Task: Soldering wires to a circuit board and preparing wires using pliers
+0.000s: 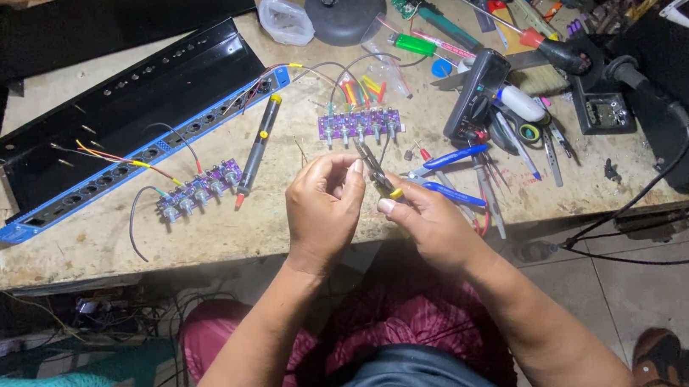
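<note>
Both hands up over front edge of the worn pale wooden workbench point(94, 245), close together, nearly touching. Left hand point(322, 209) curled, thumb & forefinger pinched shut on sth tiny, too small to tell what. Right hand point(429, 225) wrapped round small yellow-handled pliers point(376, 173), fingers closed on grips, dark nose pointing up & away toward left fingertips. Can't tell if the nose bites anything.

Just beyond hands: purple circuit board w/ row of metal knob shafts and coloured wires point(358, 124), flat on bench. Second purple knob board point(199, 190) to the left, wired into long black metal chassis w/ blue front panel point(136, 160). Between the two boards, slim black soldering iron w/ yellow collar & red tip point(259, 149), lying diagonal. Right of hands, blue-handled cutters point(449, 176), handles splayed, touching nothing held. Further right: dark multimeter point(475, 94), white glue bottle point(520, 103), clutter of screwdrivers & tweezers. Round grey lamp base point(345, 7) at back, clear plastic bag point(285, 20) beside it.
</note>
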